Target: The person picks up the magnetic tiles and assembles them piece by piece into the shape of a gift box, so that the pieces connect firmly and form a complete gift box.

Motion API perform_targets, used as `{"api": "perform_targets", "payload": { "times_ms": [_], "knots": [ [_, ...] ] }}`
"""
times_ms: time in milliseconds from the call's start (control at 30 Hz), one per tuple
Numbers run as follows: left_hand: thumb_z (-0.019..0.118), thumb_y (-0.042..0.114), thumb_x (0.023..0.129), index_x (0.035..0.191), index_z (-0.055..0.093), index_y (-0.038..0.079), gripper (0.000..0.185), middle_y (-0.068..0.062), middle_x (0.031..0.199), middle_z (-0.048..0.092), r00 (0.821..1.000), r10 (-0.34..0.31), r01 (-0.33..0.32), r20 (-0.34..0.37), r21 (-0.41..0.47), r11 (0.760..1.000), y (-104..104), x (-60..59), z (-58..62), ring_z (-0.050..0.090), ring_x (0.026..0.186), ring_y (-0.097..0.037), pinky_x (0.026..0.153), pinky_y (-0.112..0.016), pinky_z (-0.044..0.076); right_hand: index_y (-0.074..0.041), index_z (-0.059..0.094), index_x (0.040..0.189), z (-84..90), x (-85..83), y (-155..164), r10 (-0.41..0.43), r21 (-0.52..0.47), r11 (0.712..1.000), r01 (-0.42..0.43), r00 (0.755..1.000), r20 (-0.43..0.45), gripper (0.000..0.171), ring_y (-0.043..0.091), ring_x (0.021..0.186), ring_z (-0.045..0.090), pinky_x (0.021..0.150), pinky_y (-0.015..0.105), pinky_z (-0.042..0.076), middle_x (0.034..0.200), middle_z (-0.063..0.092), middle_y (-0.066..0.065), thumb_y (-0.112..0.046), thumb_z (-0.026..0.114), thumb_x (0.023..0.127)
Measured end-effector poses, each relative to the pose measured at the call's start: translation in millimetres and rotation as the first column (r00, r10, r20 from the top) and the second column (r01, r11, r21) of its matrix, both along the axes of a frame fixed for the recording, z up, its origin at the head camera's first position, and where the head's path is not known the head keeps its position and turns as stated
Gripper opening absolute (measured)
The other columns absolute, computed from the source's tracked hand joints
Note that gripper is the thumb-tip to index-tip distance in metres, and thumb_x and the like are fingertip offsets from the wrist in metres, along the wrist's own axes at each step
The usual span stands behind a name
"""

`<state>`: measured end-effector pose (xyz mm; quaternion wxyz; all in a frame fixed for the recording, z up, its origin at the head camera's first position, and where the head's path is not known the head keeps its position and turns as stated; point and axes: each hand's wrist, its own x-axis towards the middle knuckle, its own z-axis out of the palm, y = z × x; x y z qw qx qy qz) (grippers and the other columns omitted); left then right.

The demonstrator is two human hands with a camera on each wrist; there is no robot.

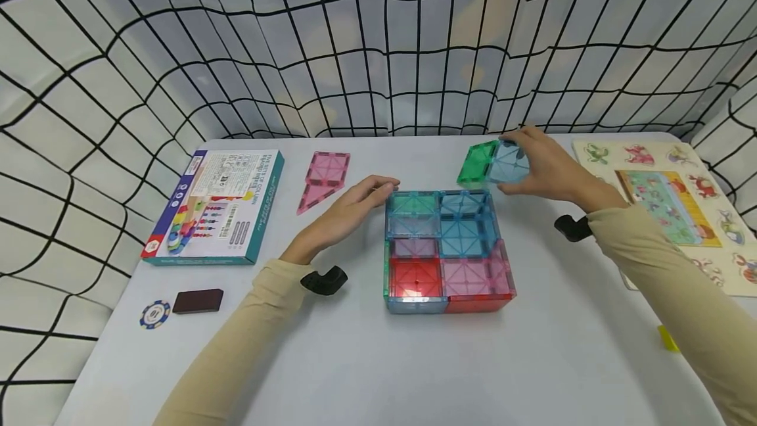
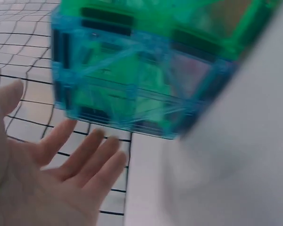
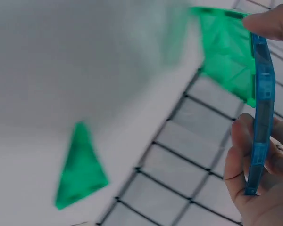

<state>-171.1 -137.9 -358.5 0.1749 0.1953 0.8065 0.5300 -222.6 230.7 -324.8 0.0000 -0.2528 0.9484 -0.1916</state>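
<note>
Head view, looking down at a pale worktop (image 1: 367,360) w/ a black-grid sheet behind it. Nearest, both beige sleeves reach in from the bottom corners. At centre sits a low box of clear tiles (image 1: 446,248): red and pink squares at the front, green and blue at the back.

Left hand (image 1: 345,212) lies just left of the box, fingers straight and relaxed, tips touching or just at its back-left corner, holding nothing. Left wrist view shows the open palm w/ the blue-green box wall close above it, blurred.

Left of that arm: a poker chip (image 1: 155,313) and a dark block (image 1: 198,301) near the front edge, then a toy box (image 1: 215,206) further back. Two pink tiles (image 1: 324,177), one square-ish and one triangle, lie beyond the left hand.

Right hand (image 1: 547,166) is behind the box, lifted, fingers pinching a blue tile (image 1: 507,162) by its edges. In the right wrist view the thumb and fingers grip it edge-on. A green tile (image 1: 478,163) is touching it on the left. A wooden puzzle (image 1: 674,206) lies at far right.
</note>
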Motion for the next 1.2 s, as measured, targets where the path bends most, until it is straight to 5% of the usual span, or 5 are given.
{"api": "perform_targets", "payload": {
  "times_ms": [200,433,633,833,1200],
  "knots": [
    [0.048,0.029,0.111,0.151,0.048,0.003,0.048,-0.014,0.15,0.053,0.98,0.14,-0.123,-0.144,0.125,0.985,1,0.7,24.8,0.047,0.142,-0.025,0.121,-0.052,0.034,0.007,0.049,0.146,27.2,10.9,-12,0.049,-0.065,0.996,-0.057,0.991,-0.129,0.086,0.044,0.116,0.054,0.098,0.064,0.05,0.129,0.051,0.027,-0.012,0.094,0.075],
    [0.054,0.026,0.108,0.155,0.042,0.006,0.052,-0.012,0.152,0.048,0.982,0.064,-0.035,-0.179,0.165,0.986,15,4.9,44.1,0.048,0.139,-0.022,0.118,-0.044,0.041,0.003,0.048,0.15,61.0,23.4,-29,0.064,-0.127,0.988,-0.093,0.975,-0.212,0.088,0.042,0.111,0.056,0.091,0.062,0.055,0.132,0.05,0.025,-0.011,0.092,0.075],
    [0.069,0.031,0.101,0.157,0.042,0.012,0.065,-0.006,0.156,0.046,0.985,-0.057,0.057,-0.166,-0.007,0.998,13,9.5,35.4,0.044,0.144,-0.022,0.121,-0.047,0.036,-0.001,0.053,0.149,62.8,34.8,-33,0.105,-0.174,0.976,-0.13,0.984,-0.144,0.086,0.041,0.118,0.053,0.091,0.06,0.055,0.136,0.047,0.023,-0.015,0.094,0.074],
    [0.091,0.031,0.083,0.159,0.038,0.007,0.096,-0.009,0.155,0.043,0.967,-0.186,0.144,-0.174,-0.233,0.962,8,14.9,22.9,0.041,0.144,-0.024,0.123,-0.046,0.034,-0.001,0.057,0.145,42.3,45.2,-33,0.2,-0.188,0.961,-0.201,0.98,-0.025,0.081,0.036,0.119,0.052,0.096,0.058,0.052,0.132,0.05,0.018,-0.022,0.094,0.077],
    [0.088,0.032,0.086,0.156,0.04,0.008,0.089,-0.01,0.15,0.046,0.977,-0.118,0.077,-0.176,-0.226,0.971,9,17.9,8.8,0.045,0.145,-0.033,0.12,-0.05,0.039,-0.001,0.064,0.14,13.2,52.2,-45,0.282,-0.185,0.947,-0.263,0.956,0.085,0.075,0.027,0.117,0.053,0.098,0.051,0.053,0.122,0.054,0.009,-0.021,0.096,0.075]
  ]
}}
